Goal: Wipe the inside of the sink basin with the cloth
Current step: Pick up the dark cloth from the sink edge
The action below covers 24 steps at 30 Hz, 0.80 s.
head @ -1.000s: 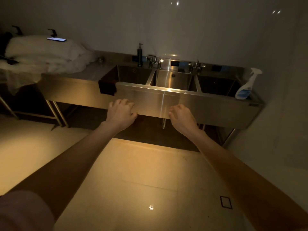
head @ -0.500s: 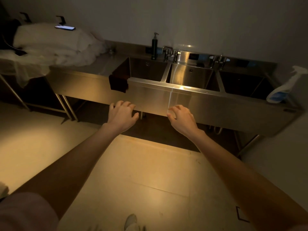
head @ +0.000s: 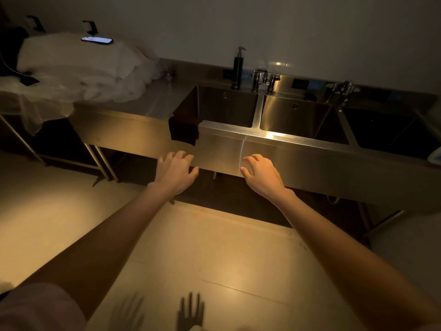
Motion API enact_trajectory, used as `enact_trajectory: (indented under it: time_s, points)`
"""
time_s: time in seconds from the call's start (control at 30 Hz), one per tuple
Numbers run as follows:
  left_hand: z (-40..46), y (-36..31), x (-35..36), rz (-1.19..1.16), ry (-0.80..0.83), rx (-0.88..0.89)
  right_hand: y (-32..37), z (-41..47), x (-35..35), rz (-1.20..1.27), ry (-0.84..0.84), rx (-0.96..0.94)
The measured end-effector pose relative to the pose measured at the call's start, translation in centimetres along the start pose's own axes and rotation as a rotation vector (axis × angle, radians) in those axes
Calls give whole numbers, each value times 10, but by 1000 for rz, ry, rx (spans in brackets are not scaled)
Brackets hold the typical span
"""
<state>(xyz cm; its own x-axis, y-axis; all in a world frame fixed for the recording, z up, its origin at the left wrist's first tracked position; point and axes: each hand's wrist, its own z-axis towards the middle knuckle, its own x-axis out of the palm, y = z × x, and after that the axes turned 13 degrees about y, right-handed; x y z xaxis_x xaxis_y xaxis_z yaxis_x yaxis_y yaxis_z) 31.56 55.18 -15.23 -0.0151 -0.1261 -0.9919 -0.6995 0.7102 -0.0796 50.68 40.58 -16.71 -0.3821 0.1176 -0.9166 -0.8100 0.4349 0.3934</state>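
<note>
A long steel sink unit (head: pixel 262 151) with three basins runs along the wall. A dark cloth (head: pixel 183 131) hangs over the front rim at the left basin's (head: pixel 226 108) near-left corner. My left hand (head: pixel 175 172) and my right hand (head: pixel 261 175) are stretched out in front of the unit's front panel, below the rim. Both have loosely spread, slightly bent fingers and hold nothing. The cloth is up and slightly right of my left hand, apart from it.
A black soap pump (head: pixel 238 69) and taps (head: pixel 261 80) stand behind the basins, more taps (head: pixel 341 90) further right. White bundled fabric (head: pixel 78 68) with a lit phone (head: pixel 96 40) on it covers the left drainboard. A spray bottle's edge (head: pixel 435 157) shows far right. Tiled floor (head: pixel 214 247) lies below.
The view has moved closer to the sink and shifted left, so the spray bottle slid almost out of frame. Both hands stay outstretched and empty, fingers a little more spread.
</note>
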Motion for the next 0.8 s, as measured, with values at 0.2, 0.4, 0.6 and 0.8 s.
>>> enact_trajectory:
  time_s: [0.2, 0.4, 0.6, 0.8]
  points:
    - [39, 14, 20, -11, 79, 31, -4, 39, 17, -3, 62, -6]
    - [87, 21, 33, 39, 99, -27, -22, 95, 27, -49, 123, -4]
    - [156, 21, 24, 42, 87, -82, -42, 168, 15, -35, 148, -15]
    - [208, 17, 16, 36, 75, -129, -57, 234, -7, -23, 155, -58]
